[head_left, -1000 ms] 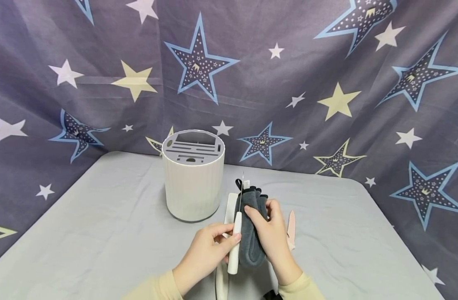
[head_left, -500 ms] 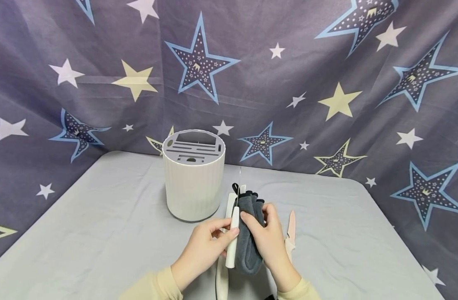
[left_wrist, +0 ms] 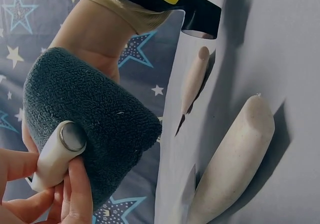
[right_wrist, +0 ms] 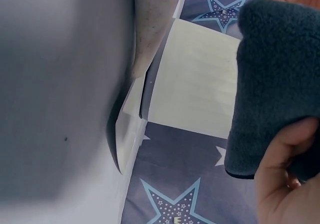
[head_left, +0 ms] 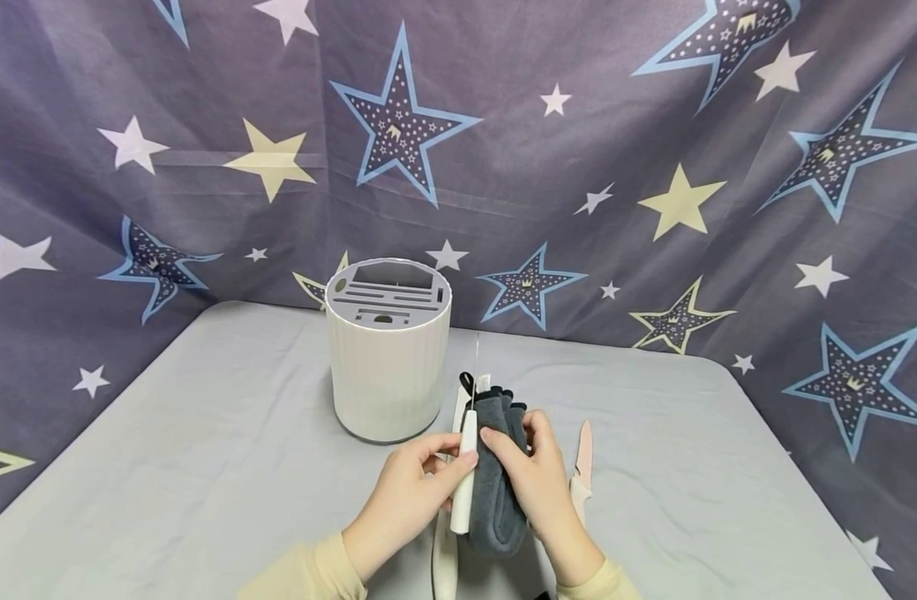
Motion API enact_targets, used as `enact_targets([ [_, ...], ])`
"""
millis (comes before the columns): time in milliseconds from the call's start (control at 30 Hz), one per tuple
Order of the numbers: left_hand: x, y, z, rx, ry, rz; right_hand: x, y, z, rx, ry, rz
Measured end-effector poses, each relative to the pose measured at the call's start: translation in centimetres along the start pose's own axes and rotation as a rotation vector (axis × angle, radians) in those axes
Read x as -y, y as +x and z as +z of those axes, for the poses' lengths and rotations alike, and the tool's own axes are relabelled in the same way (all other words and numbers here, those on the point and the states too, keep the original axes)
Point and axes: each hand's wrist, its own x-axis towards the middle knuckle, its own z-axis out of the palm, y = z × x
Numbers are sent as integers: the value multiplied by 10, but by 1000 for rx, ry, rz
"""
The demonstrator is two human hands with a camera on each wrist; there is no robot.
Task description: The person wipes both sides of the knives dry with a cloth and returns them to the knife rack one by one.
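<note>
My left hand [head_left: 408,490] pinches the white handle of a knife [head_left: 463,483], its thin blade seen edge-on and pointing away from me. In the left wrist view, the metal-capped butt of the knife handle [left_wrist: 55,159] shows between thumb and fingers. My right hand [head_left: 546,483] grips a folded dark grey towel [head_left: 496,508], thumb on top, right alongside the knife. The towel has dark edging, a black loop and a white tag at its far end. In the right wrist view, curled fingers hold the towel [right_wrist: 280,78] from below.
A white ribbed knife block [head_left: 389,375] with a slotted grey top stands left of the hands. Under them lies a larger white-handled knife [head_left: 445,562]. To the right is a small knife with a pink blade [head_left: 584,450]. A star-patterned curtain [head_left: 503,167] hangs behind the table.
Both hands have shifted slightly left and towards me, carrying the knife and towel together. More of the pink-bladed knife's handle shows now beside the right hand.
</note>
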Motion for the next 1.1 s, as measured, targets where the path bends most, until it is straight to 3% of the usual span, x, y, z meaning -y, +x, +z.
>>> enact_targets([
  [367, -2, 0, 3, -52, -39, -69, -3, 6, -9, -4, 96, 48],
  [767, -2, 2, 2, -41, -106, -98, -2, 7, -14, -59, 131, 81],
  [1100, -1, 1, 4, -123, -119, -148, 1, 7, -15, -101, 110, 90],
])
